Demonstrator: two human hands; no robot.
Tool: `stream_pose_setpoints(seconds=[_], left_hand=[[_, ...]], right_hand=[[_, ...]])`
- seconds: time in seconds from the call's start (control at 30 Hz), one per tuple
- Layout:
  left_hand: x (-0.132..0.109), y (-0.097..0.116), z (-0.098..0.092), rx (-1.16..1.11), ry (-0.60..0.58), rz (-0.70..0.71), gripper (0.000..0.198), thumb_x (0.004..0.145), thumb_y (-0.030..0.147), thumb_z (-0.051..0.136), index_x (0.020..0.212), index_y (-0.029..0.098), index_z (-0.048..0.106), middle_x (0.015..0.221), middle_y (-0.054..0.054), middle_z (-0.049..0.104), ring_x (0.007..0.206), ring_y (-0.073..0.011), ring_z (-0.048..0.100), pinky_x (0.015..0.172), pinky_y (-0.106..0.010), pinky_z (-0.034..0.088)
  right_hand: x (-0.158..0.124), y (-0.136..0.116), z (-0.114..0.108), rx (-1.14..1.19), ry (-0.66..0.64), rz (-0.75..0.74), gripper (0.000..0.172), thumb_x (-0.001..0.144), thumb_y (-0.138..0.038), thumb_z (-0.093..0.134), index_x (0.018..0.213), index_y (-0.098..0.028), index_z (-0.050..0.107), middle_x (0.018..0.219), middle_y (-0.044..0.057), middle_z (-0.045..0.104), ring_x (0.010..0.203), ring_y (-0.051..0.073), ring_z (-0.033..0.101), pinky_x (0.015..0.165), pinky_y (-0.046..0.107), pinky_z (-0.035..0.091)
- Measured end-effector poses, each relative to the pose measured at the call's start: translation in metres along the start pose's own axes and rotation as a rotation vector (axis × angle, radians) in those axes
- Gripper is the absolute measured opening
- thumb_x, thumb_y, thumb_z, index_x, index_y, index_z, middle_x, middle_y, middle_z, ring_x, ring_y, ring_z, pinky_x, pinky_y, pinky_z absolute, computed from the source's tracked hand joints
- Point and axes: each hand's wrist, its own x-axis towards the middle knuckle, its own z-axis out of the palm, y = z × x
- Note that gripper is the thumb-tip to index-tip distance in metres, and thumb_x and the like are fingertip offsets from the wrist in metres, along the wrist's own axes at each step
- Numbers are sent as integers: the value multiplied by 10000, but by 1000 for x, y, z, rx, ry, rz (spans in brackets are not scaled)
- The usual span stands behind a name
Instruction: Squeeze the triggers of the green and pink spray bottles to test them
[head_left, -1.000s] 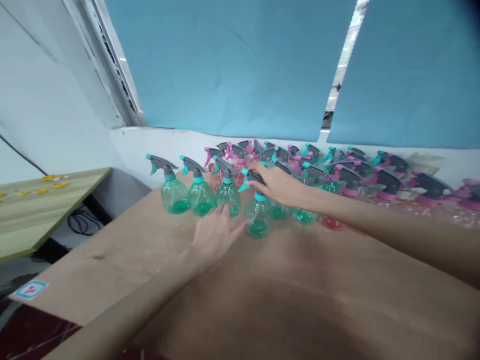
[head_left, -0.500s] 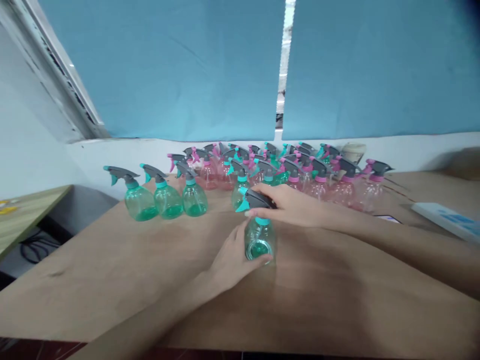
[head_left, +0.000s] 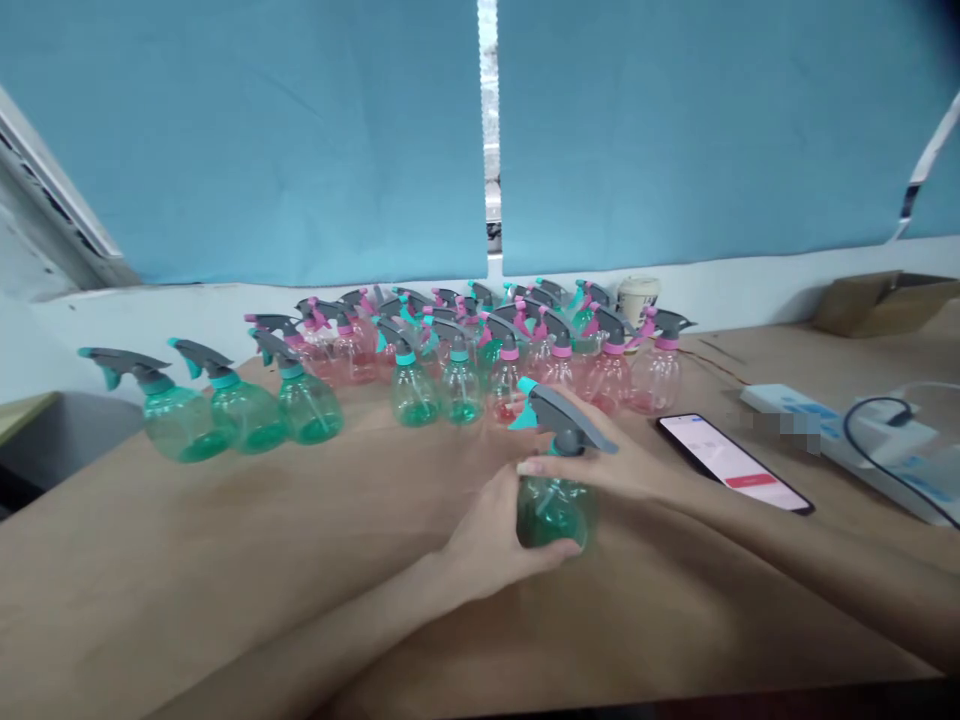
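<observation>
A green see-through spray bottle (head_left: pixel 556 515) with a grey and turquoise trigger head stands upright in front of me. My left hand (head_left: pixel 484 535) is wrapped round its lower body, thumb across the near side. Around the collar, just under the spray head, my right hand (head_left: pixel 626 462) is closed, its thumb in front and its other fingers partly hidden behind the head. Three similar green bottles (head_left: pixel 311 408) stand in a row at the left. Behind my hands, two more green bottles (head_left: pixel 415 395) stand beside pink ones (head_left: pixel 609 378).
More pink and green spray bottles crowd the back of the brown table (head_left: pixel 247 560). At the right lie a lit phone (head_left: pixel 731 462) and a white power strip (head_left: pixel 817 425) with cables. A paper cup (head_left: pixel 637 297) and an open cardboard box (head_left: pixel 874 305) are farther back.
The view has swung right, bringing the phone, power strip and box into sight. My right hand has slid down from the spray head to the collar; my left hand still grips the body.
</observation>
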Motion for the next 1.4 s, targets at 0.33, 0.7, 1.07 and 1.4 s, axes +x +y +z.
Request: stream_pose_setpoints(seconds=[0.33,0.7,1.07,1.4], left_hand=[[15,-9,8,30,-44,26,775,692,505,667,1299,195,300,1252,-130,463,1170,-323,418,950,-488,347],[3,-52,-26,368,-107,10,747,733,527,613,1324,216,278,1289,-104,417,1177,-286,387,973,-444,308],[1,-58,-29,499,-143,6,642,785,457,561,1316,191,316,1313,-113,411,1213,-273,357,983,-434,299],[3,-60,-28,549,-168,36,507,829,421,527,1251,172,399,1302,-114,430,1212,-272,360,974,-437,314]], right_hand=[[-1,16,9,124,234,-22,343,704,-182,558,1022,-295,499,875,-8,588,776,164,560,698,301,456],[34,24,22,137,266,-83,184,611,-101,478,740,-232,488,614,-65,399,530,95,334,501,239,292],[37,17,19,241,185,-101,169,598,-49,464,659,-206,451,678,-58,488,513,68,360,464,210,295],[42,35,23,204,230,-43,226,665,-167,518,865,-265,554,686,-56,523,521,97,438,544,245,385]])
